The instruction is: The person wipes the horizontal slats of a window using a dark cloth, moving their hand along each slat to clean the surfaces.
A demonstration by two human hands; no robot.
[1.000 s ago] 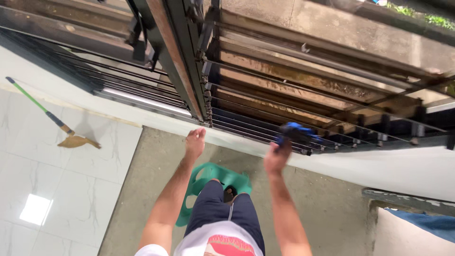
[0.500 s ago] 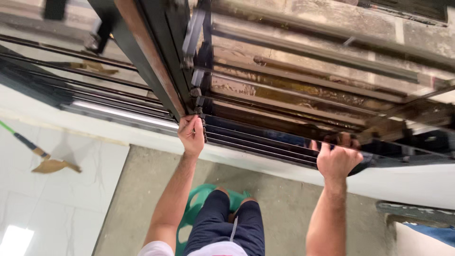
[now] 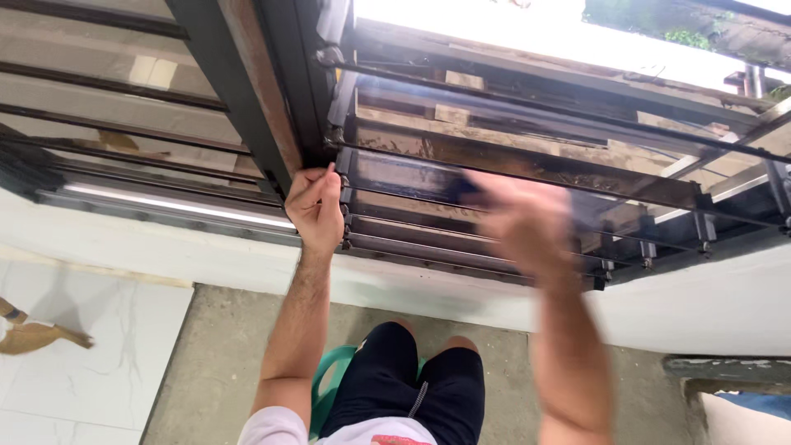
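Now right hand (image 3: 519, 227) raised (blurred), cloth gone

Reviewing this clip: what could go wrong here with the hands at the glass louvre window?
The left hand grips the frame beside the slat hinges; fingers could get pinched. The blurred right hand moves fast by the glass slats; it might strike an edge. The person seems perched on a green stool, so balance looks doubtful.
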